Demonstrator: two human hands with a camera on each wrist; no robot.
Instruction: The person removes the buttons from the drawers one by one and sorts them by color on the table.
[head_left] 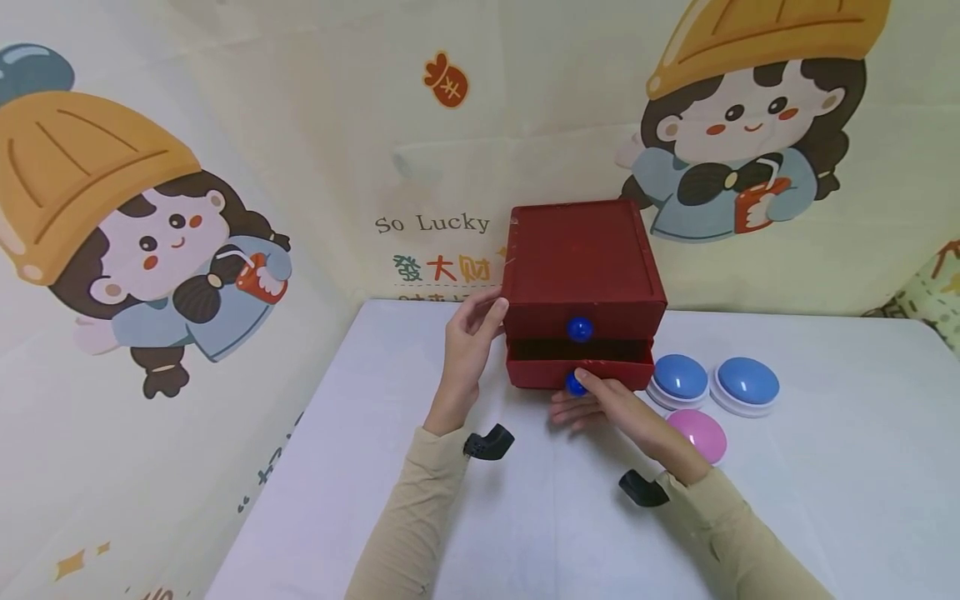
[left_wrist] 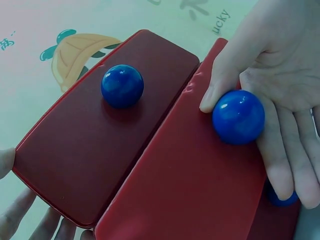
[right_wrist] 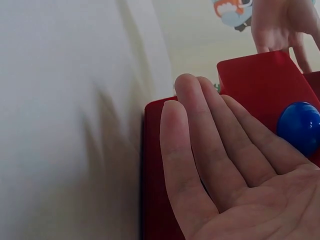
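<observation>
A dark red drawer box (head_left: 585, 250) stands against the back wall, its lower drawer (head_left: 525, 374) partly pulled out. My left hand (head_left: 465, 358) rests at the box's left side, thumb by the front edge, fingers extended along the side. The lower blue knob (left_wrist: 238, 117) is between the thumb and index finger of my right hand (head_left: 622, 408); the other fingers stretch out under it. On the upper front is another blue knob (head_left: 580, 329), untouched. In the right wrist view the right palm (right_wrist: 265, 205) faces the camera, its thumb hidden.
Right of the box are two blue round buttons (head_left: 680, 377) (head_left: 748, 382) on white bases, with a pink one (head_left: 697, 435) in front, close to my right forearm. A white cloth (head_left: 525, 517) covers the table, and a printed cloth (head_left: 337, 150) hangs behind.
</observation>
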